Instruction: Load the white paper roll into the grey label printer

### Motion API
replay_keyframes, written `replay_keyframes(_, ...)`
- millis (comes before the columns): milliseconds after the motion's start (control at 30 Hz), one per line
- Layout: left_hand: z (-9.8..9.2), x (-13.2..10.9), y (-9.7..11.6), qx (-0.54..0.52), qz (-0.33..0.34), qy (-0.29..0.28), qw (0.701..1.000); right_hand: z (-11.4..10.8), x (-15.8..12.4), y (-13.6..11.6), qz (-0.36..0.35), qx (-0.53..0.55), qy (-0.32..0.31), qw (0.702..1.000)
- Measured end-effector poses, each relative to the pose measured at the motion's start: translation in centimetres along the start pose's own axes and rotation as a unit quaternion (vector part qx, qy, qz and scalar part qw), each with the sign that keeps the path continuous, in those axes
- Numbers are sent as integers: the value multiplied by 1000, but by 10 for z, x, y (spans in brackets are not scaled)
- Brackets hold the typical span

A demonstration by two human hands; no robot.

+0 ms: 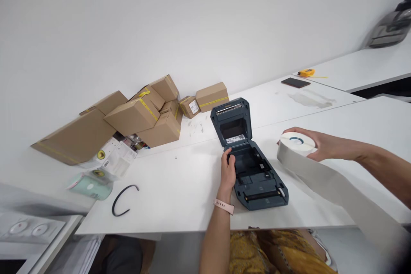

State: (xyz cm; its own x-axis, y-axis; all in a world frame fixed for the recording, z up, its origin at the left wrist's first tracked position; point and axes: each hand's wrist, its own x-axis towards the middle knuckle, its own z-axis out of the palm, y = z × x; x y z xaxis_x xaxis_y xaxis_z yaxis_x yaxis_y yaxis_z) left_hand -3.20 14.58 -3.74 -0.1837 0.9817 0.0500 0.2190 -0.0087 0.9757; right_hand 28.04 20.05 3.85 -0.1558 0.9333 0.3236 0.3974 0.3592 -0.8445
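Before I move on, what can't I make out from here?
All in the head view:
Loose end of the paper strip: lost in blur and shadow at the lower right.
Part of the right hand: hidden behind the paper roll.
Print on the white sticker inside the lid of the dark device: too small to read.
Clear container: blurred, cut off by the right edge.

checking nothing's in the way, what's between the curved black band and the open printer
In the head view, white tabletop stretches from the curved black band, then the left hand and pink wristband come before the open printer.
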Motion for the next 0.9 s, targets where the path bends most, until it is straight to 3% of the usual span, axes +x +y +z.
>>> replay_keyframes(67, 0, -1, 3, 1, -1, -2, 1000, 5, 2, 9, 27, 26, -193, 981)
replay_keyframes(100, -1, -2, 3, 1, -2, -3, 1000, 9, 3, 12, 48, 38, -238, 969)
replay_keyframes(200, -1, -3, 5, 5, -2, -5, 1000, 19, 7, 17, 94, 48, -246, 964)
replay_keyframes(400, -1, -3, 1, 6, -1, -7, 1000, 39, 19, 36, 30, -46, -237, 970)
replay_keyframes(600, -2, -1, -3, 7, -3, -16, 1000, 51, 24, 58, 71, -107, -299, 946)
replay_keyframes(733, -2, 0, -3, 12, -3, -14, 1000, 31, 21, 62, 86, -46, -317, 943)
replay_keyframes(900, -2, -1, -3, 16, -10, -14, 1000, -19, 1, 88, 148, 23, -231, 961)
